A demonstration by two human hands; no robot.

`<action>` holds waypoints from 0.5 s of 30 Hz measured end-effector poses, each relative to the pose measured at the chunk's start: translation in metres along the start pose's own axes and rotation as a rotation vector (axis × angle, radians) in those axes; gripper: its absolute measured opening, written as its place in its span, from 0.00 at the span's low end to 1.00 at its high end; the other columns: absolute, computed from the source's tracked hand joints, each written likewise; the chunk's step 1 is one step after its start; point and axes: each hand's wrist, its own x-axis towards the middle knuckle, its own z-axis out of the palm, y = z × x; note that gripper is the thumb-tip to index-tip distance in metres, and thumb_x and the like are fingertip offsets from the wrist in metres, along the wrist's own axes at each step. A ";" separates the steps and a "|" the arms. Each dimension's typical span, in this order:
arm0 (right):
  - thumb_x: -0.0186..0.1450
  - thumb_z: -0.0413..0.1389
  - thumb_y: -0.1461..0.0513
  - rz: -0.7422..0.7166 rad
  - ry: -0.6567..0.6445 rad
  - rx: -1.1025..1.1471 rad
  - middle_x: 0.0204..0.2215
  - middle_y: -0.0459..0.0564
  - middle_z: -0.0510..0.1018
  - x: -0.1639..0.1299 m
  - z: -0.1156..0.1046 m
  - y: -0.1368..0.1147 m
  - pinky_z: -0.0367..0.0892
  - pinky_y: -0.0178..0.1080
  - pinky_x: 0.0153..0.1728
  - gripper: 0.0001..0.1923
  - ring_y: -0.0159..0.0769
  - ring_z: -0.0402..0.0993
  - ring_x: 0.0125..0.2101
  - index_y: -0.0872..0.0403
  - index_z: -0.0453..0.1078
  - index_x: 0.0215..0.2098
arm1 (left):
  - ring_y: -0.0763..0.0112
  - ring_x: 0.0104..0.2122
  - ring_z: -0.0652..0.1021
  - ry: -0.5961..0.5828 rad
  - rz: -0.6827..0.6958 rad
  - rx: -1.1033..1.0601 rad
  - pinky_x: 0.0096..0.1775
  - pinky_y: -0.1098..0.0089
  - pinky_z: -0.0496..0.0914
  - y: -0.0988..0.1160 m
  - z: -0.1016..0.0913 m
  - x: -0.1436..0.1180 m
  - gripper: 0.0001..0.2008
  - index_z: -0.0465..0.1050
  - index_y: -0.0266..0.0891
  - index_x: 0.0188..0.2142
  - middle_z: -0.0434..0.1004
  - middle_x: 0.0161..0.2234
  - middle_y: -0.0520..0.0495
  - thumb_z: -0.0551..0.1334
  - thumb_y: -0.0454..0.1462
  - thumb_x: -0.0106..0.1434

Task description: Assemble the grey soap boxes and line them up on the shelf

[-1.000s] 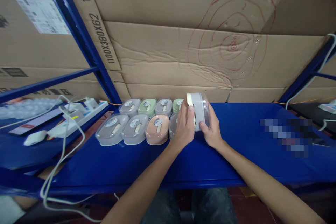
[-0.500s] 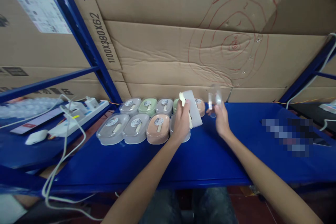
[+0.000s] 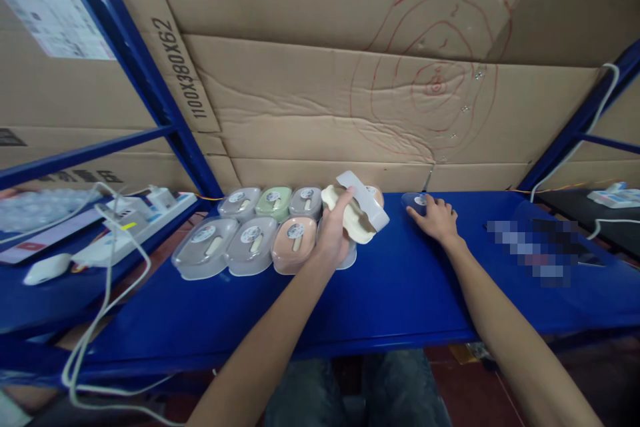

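The left hand (image 3: pixel 333 240) is closed around a cream computer mouse (image 3: pixel 350 213) seated in its pale grey tray (image 3: pixel 367 197), lifted and tilted just above the right end of the rows of boxed mice (image 3: pixel 250 230). The right hand (image 3: pixel 437 220) lies flat, fingers (image 3: pixel 420 213) spread, on the clear lid (image 3: pixel 415 200), which rests on the blue surface (image 3: pixel 390 293) a little to the right of those rows and near the cardboard wall (image 3: pixel 325 100) behind (whether the fingers grip the lid or only press on it I cannot tell).

The step in hand looks like unboxing: lid parted from tray, mouse exposed. I judge the next move calls for the free right hand to come across to the tray, since the mouse sits snug in it and one hand can hardly pry it out. Left of the rows, a power strip (image 3: pixel 145 213) and a loose white mouse (image 3: pixel 45 268) sit on the neighbouring shelf.
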 end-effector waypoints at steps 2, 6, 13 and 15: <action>0.78 0.47 0.40 -0.064 0.123 0.167 0.66 0.72 0.74 -0.002 -0.005 -0.006 0.61 0.62 0.67 0.39 0.65 0.69 0.67 0.60 0.67 0.72 | 0.54 0.58 0.84 0.003 0.017 -0.013 0.61 0.58 0.78 -0.001 0.001 -0.002 0.34 0.76 0.43 0.62 0.86 0.55 0.40 0.80 0.47 0.59; 0.75 0.43 0.33 -0.354 0.141 0.840 0.65 0.65 0.78 -0.019 -0.017 -0.032 0.70 0.53 0.65 0.43 0.54 0.77 0.63 0.54 0.69 0.70 | 0.52 0.58 0.84 -0.013 0.018 -0.003 0.60 0.56 0.78 -0.001 0.005 -0.006 0.32 0.77 0.42 0.60 0.87 0.55 0.39 0.79 0.49 0.60; 0.69 0.61 0.33 -0.661 -0.244 1.200 0.71 0.55 0.74 -0.072 -0.033 -0.079 0.65 0.56 0.70 0.43 0.56 0.71 0.69 0.47 0.69 0.72 | 0.50 0.57 0.85 -0.015 0.069 0.219 0.59 0.54 0.79 0.001 0.015 -0.018 0.22 0.80 0.44 0.51 0.88 0.51 0.39 0.79 0.48 0.61; 0.66 0.65 0.36 -0.550 -0.213 1.244 0.69 0.53 0.76 -0.075 -0.035 -0.083 0.67 0.55 0.69 0.41 0.56 0.72 0.68 0.47 0.72 0.69 | 0.50 0.57 0.85 -0.011 0.080 0.256 0.58 0.54 0.79 -0.003 0.015 -0.019 0.22 0.80 0.44 0.50 0.88 0.51 0.40 0.78 0.50 0.63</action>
